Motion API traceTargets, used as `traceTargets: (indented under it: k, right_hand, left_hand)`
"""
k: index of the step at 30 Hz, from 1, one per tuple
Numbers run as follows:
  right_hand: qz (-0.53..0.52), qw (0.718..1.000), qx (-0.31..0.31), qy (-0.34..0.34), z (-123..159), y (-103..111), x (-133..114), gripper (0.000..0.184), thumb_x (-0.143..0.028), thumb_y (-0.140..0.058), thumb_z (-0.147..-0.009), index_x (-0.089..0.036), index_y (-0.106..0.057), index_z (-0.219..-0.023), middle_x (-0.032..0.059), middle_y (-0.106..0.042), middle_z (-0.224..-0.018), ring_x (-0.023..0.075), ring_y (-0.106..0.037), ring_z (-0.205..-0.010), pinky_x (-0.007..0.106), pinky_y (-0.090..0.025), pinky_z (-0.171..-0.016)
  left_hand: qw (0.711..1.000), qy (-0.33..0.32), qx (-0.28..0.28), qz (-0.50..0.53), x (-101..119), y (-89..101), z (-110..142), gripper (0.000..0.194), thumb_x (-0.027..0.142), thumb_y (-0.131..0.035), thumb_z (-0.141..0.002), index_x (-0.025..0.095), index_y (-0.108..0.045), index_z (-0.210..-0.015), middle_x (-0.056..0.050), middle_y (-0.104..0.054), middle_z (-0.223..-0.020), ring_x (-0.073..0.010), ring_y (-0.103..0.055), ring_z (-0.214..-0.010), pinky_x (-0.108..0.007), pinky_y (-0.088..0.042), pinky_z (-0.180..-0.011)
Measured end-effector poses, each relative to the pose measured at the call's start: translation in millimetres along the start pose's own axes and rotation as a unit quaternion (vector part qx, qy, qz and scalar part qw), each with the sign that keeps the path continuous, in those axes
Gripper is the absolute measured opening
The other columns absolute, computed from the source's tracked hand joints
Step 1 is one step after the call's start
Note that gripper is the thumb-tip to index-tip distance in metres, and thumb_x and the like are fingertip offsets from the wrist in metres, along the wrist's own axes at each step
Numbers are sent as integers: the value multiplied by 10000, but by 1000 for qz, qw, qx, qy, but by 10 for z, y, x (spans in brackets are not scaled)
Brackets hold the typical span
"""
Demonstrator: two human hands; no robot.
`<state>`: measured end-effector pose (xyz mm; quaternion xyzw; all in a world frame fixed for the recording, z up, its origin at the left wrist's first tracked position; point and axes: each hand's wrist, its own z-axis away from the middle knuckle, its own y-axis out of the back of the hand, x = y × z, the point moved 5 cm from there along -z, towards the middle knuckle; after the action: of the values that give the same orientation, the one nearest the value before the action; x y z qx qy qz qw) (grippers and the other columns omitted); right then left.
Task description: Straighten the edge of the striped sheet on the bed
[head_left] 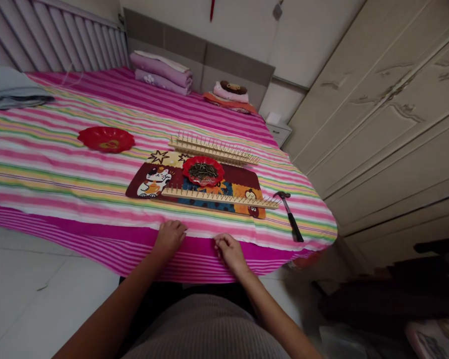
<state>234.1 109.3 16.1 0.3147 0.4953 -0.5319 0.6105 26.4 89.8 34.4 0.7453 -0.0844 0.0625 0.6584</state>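
Resting both hands on the near edge of the bed (41, 164), I have nothing in either grip: my left hand (169, 237) lies knuckles-up with the fingers curled loosely on the striped sheet (217, 259), holding nothing, and my right hand (230, 252) sits just beside it, fingers bent and touching the fabric, also holding nothing. Directly ahead of them lies a cartoon-printed mat (149, 182), which seems to be laid down to give the work a firmer base and spare the bedding. On its near edge rests a wooden strip studded with upright nails (219, 197), lying crosswise and closest to my hands, so it looks like the piece being worked. Behind it, on the mat, a red dish filled with loose nails (203, 171) sits central, within easy reach of either hand. Beyond the mat, more nail-studded wooden strips (213, 148) lie stacked together, apparently set aside out of the way. A hammer (290, 217) lies on the sheet just off the mat's right end, head away from me and handle toward the bed edge, handy for the right hand. Well apart to the left sits a second red dish (105, 138); what it holds is too small to tell. Folded bedding (160, 72) is piled at the headboard (205, 55), and a wardrobe (389, 109) stands to the right.
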Motion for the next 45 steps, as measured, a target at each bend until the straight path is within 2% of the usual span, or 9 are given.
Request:
traceTargets:
  k: [3, 7, 11, 14, 19, 24, 29, 35, 45]
  right_hand:
    - [132, 983, 5, 129, -62, -89, -136, 62, -235, -586, -755, -208, -621, -712, -12, -630, -725, 139, -567, -708, 243, -458, -655]
    - [353, 883, -13, 310, -54, -266, -303, 174, -204, -461, -863, -211, -630, -823, 43, -649, -818, 182, -581, -811, 303, -458, -759]
    - [499, 788, -12, 360, -71, -396, -364, 213, -208, -541, -852, -189, -634, -1042, 91, -651, -1033, 244, -537, -979, 385, -409, -855]
    - [561, 757, -2, 334, -124, -388, -383, 266, -200, -583, -829, -187, -629, -1091, 100, -635, -1092, 268, -521, -1012, 408, -386, -853]
    - [491, 805, 12, 332, -134, -426, -450, 217, -249, -556, -870, -192, -616, -1070, 73, -643, -1034, 221, -552, -987, 353, -402, -857]
    - [522, 794, -2, 312, -240, -570, -381, 289, -183, -597, -794, -189, -631, -1082, 91, -646, -1070, 258, -553, -1000, 399, -412, -862]
    - [412, 862, 5, 297, -355, -495, -402, 201, -243, -560, -849, -219, -637, -1033, 53, -661, -993, 198, -588, -948, 321, -455, -841]
    - [558, 784, -2, 273, -388, -598, -347, 284, -164, -596, -774, -194, -660, -1049, 91, -651, -1032, 257, -552, -964, 393, -424, -859]
    - [450, 863, -28, 228, -617, -440, -326, 202, -173, -499, -815, -226, -690, -853, 22, -684, -806, 181, -602, -800, 286, -465, -767]
  left_hand:
    - [1000, -19, -3, 8, 1, -27, -6, 208, 145, -537, -834, 182, -692, -967, -104, -689, -995, -280, -583, -949, -396, -365, -802]
    - [1000, -21, 1, 15, -35, -33, -47, 197, 154, -501, -870, 165, -689, -926, -110, -695, -896, -277, -596, -867, -393, -368, -759]
    - [999, -34, 22, 29, -75, 9, -97, 173, 205, -493, -900, 180, -663, -911, -85, -696, -930, -256, -588, -903, -375, -358, -786]
    - [995, -59, 66, 48, -98, 51, -113, 147, 211, -495, -905, 192, -640, -887, -56, -699, -915, -233, -585, -874, -359, -352, -778]
    - [987, -93, 106, 76, -86, 71, -108, 153, 208, -478, -906, 195, -618, -846, -52, -692, -872, -222, -584, -830, -353, -355, -766]
    - [983, -84, 131, 101, -90, 155, -122, 154, 213, -474, -903, 192, -618, -851, -55, -683, -849, -219, -591, -831, -350, -368, -764]
    - [982, -89, 90, 139, -85, 174, -163, 128, 201, -480, -883, 192, -606, -862, -56, -691, -929, -222, -601, -899, -365, -381, -813]
    - [984, -47, 40, 168, -100, 240, -217, 150, 234, -479, -874, 191, -599, -796, -50, -662, -799, -216, -595, -815, -352, -392, -772]
    - [981, 6, 38, 188, -158, 316, -325, 181, 246, -466, -867, 187, -638, -877, -64, -683, -852, -220, -597, -836, -338, -401, -751]
